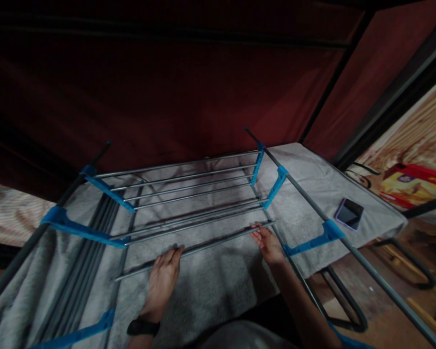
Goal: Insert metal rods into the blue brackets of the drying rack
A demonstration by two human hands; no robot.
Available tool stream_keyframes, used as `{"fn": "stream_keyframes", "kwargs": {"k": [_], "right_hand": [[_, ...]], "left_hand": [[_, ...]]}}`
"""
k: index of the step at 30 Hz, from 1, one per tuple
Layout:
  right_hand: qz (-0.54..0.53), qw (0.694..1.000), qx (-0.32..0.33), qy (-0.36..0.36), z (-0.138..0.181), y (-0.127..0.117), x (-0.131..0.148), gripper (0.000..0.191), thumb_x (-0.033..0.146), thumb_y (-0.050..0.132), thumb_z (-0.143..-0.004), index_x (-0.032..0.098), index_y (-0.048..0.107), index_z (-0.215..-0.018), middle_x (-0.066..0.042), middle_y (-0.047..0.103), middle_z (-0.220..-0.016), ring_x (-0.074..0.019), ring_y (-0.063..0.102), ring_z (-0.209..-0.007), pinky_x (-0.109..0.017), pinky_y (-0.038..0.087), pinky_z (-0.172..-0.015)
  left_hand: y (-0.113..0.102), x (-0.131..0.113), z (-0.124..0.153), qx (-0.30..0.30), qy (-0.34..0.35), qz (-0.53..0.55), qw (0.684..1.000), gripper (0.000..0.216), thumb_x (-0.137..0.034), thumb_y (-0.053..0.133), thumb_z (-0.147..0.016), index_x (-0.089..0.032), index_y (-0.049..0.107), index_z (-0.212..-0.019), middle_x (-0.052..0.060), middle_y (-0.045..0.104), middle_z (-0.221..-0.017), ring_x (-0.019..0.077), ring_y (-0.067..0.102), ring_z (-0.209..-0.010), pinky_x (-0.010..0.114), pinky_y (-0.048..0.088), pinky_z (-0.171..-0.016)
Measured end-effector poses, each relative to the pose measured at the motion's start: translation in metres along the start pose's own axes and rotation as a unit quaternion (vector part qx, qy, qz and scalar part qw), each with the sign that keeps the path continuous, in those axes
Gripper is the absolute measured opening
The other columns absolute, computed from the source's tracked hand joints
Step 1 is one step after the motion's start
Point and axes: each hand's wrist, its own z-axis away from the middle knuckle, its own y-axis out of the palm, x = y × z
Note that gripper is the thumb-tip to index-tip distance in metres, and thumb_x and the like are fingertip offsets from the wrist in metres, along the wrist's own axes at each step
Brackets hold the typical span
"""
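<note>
While the right part of a loose grey rod [218,240] is pinched between the thumb and fingers of the right hand [268,245], its left part is covered by the curled fingers of the left hand [164,272], whose thumb is hidden. The rod is held crosswise between the two sides of a rack [307,198], nearer the body than the crossbars set in blue brackets. More rods [83,264] are laid at the left on a grey cloth [298,157]; a phone [350,213] is placed at the right.
</note>
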Motion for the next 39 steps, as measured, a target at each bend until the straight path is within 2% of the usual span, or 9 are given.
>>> {"fn": "stream_keyframes", "kwargs": {"k": [6,11,16,18,21,24,30,35,39], "right_hand": [[0.024,0.999,-0.013,-0.017,-0.007,-0.009,0.006,0.016,0.034,0.076,-0.073,0.029,0.069,-0.086,-0.004,0.078,-0.092,-0.0237,0.074,-0.093,-0.047,0.061,-0.096],[0.037,0.999,-0.009,-0.026,-0.009,-0.011,0.006,0.015,0.036,0.077,-0.073,0.029,0.068,-0.082,-0.003,0.078,-0.09,-0.0249,0.073,-0.093,-0.054,0.058,-0.102],[0.06,0.997,-0.01,-0.044,-0.014,-0.014,0.003,0.017,0.041,0.077,-0.075,0.029,0.064,-0.075,-0.002,0.077,-0.083,-0.0254,0.073,-0.086,-0.059,0.058,-0.101],[0.063,0.997,-0.013,-0.045,-0.016,-0.017,0.002,0.018,0.04,0.077,-0.074,0.029,0.063,-0.073,-0.001,0.075,-0.078,-0.0242,0.072,-0.083,-0.058,0.058,-0.1],[0.047,0.998,-0.015,-0.042,-0.016,-0.021,0.001,0.022,0.037,0.079,-0.072,0.028,0.059,-0.07,0.0,0.075,-0.079,-0.0219,0.072,-0.083,-0.055,0.058,-0.101],[0.042,0.998,-0.005,-0.041,-0.015,-0.023,0.0,0.022,0.036,0.081,-0.072,0.027,0.061,-0.073,0.0,0.076,-0.084,-0.0214,0.073,-0.086,-0.053,0.057,-0.102],[0.051,0.998,0.004,-0.041,-0.009,-0.018,0.002,0.012,0.032,0.076,-0.075,0.029,0.065,-0.077,-0.001,0.077,-0.086,-0.024,0.072,-0.095,-0.057,0.053,-0.107],[0.046,0.998,0.004,-0.034,-0.007,-0.014,0.005,0.015,0.032,0.076,-0.073,0.028,0.067,-0.084,-0.001,0.078,-0.09,-0.0237,0.073,-0.099,-0.051,0.055,-0.104],[0.037,0.999,0.003,-0.032,-0.005,-0.014,0.004,0.02,0.039,0.075,-0.075,0.025,0.067,-0.087,-0.003,0.078,-0.091,-0.023,0.074,-0.098,-0.045,0.059,-0.097]], "left_hand": [[-0.007,0.025,0.011,-0.02,-0.043,-0.012,0.999,0.047,-0.015,0.039,-0.097,-0.021,0.071,-0.131,0.012,0.077,-0.119,0.0288,0.068,-0.11,0.045,0.046,-0.099],[-0.01,0.035,0.025,-0.069,-0.096,-0.016,0.993,0.042,-0.023,0.041,-0.099,-0.019,0.072,-0.126,0.013,0.076,-0.117,0.0314,0.065,-0.11,0.054,0.037,-0.111],[-0.006,0.033,0.033,-0.119,-0.17,-0.049,0.977,0.04,-0.025,0.039,-0.1,-0.016,0.072,-0.121,0.015,0.074,-0.119,0.0324,0.063,-0.115,0.06,0.022,-0.121],[-0.006,0.032,0.033,-0.12,-0.192,-0.058,0.972,0.041,-0.024,0.038,-0.101,-0.015,0.071,-0.122,0.017,0.073,-0.121,0.0329,0.062,-0.117,0.059,0.025,-0.119],[-0.007,0.03,0.031,-0.081,-0.199,-0.052,0.975,0.042,-0.022,0.037,-0.101,-0.014,0.071,-0.125,0.016,0.073,-0.12,0.0328,0.062,-0.116,0.054,0.032,-0.114],[-0.009,0.027,0.029,-0.061,-0.216,-0.047,0.973,0.042,-0.02,0.037,-0.101,-0.016,0.069,-0.128,0.015,0.073,-0.121,0.0325,0.062,-0.118,0.054,0.032,-0.114],[-0.009,0.025,0.029,-0.063,-0.228,-0.035,0.971,0.042,-0.019,0.039,-0.099,-0.015,0.068,-0.128,0.017,0.071,-0.124,0.0329,0.06,-0.121,0.055,0.032,-0.114],[-0.003,0.029,0.03,-0.073,-0.218,-0.044,0.972,0.043,-0.021,0.036,-0.1,-0.015,0.067,-0.129,0.016,0.07,-0.124,0.0328,0.06,-0.119,0.053,0.032,-0.113],[-0.001,0.03,0.031,-0.074,-0.214,-0.052,0.973,0.043,-0.022,0.036,-0.1,-0.015,0.066,-0.129,0.017,0.069,-0.123,0.0333,0.06,-0.119,0.054,0.032,-0.113]]}}
